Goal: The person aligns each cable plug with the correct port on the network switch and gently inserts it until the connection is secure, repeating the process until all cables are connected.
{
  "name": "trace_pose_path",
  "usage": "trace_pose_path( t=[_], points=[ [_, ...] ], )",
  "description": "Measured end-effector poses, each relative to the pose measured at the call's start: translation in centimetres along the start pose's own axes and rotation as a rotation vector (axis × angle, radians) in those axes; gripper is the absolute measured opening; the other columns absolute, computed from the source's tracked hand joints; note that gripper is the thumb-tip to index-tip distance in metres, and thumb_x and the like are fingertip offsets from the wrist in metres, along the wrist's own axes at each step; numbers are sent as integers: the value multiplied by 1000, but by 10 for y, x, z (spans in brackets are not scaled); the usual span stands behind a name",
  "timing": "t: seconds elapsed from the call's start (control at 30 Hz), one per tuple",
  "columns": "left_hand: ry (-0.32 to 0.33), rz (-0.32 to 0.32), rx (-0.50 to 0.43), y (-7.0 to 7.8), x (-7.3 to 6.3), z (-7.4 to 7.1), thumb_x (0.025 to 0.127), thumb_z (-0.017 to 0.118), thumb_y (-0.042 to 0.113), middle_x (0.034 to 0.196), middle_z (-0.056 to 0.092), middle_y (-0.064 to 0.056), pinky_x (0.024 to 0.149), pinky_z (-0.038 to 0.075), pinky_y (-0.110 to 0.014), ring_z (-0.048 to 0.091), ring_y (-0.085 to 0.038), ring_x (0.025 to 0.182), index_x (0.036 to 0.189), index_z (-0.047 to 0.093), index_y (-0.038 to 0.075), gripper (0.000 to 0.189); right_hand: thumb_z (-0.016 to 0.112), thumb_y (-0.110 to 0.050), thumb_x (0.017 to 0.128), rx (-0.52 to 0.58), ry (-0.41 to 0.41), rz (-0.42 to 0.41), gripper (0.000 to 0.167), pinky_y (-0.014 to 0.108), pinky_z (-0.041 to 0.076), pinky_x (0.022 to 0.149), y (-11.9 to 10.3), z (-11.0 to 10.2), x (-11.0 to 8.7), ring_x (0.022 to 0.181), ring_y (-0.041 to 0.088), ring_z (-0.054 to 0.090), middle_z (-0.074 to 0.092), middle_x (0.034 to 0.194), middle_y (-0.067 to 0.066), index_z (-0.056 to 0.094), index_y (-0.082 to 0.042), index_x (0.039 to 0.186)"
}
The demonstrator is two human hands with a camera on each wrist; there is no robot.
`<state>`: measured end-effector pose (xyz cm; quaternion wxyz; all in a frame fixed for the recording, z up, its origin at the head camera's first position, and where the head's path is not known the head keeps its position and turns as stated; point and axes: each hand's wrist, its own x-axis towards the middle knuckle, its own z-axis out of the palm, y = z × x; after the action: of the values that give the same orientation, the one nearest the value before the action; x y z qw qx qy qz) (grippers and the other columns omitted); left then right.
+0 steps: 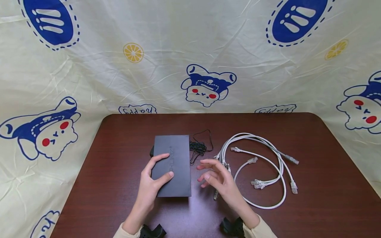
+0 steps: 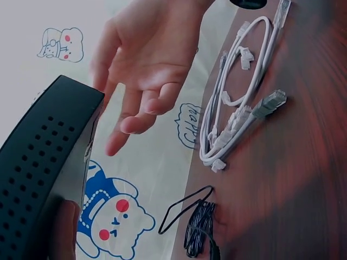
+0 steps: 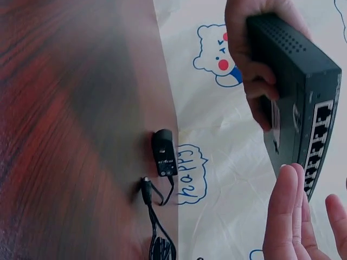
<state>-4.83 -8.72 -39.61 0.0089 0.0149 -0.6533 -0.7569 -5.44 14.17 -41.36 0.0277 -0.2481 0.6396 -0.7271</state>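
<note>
My left hand (image 1: 148, 186) grips a dark grey network switch (image 1: 180, 165) by its left side. The switch is held above the table, its large lettered face turned up toward the head view. In the right wrist view, the fingers of that hand (image 3: 257, 81) curl round the casing, and a row of Ethernet ports (image 3: 320, 130) lines one edge. Vent holes dot the side of the switch (image 2: 40, 157) in the left wrist view. My right hand (image 1: 221, 181) hovers just right of the switch, its fingers loosely bent and nothing held.
Coiled white Ethernet cables (image 1: 250, 135) with clear plugs lie on the right of the brown table (image 1: 327, 185). Behind the switch is a bundled black power cord (image 1: 197, 147). The right wrist view shows its black adapter (image 3: 164, 154). A patterned sheet (image 1: 166, 86) hangs behind the table.
</note>
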Motion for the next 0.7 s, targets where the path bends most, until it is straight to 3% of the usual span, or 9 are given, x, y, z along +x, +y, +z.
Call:
trace_pose_path(
  t=[0.3,0.7],
  points=[
    [27,3,19,1,-1,-8,77,69,-6,108,56,-12,69,51,-34,56,-26,92,124,61,15,52,49,7,94,-12,35,34,34,45,54,65,14,-5,7,82,26,65,56,110,27,43,12,127],
    [52,2,57,3,-2,-18,78,69,-6,113,55,-10,72,50,-31,54,-25,95,126,59,13,52,51,3,94,-17,93,178,38,49,54,66,33,-9,17,83,27,65,53,113,33,44,9,130]
  ],
)
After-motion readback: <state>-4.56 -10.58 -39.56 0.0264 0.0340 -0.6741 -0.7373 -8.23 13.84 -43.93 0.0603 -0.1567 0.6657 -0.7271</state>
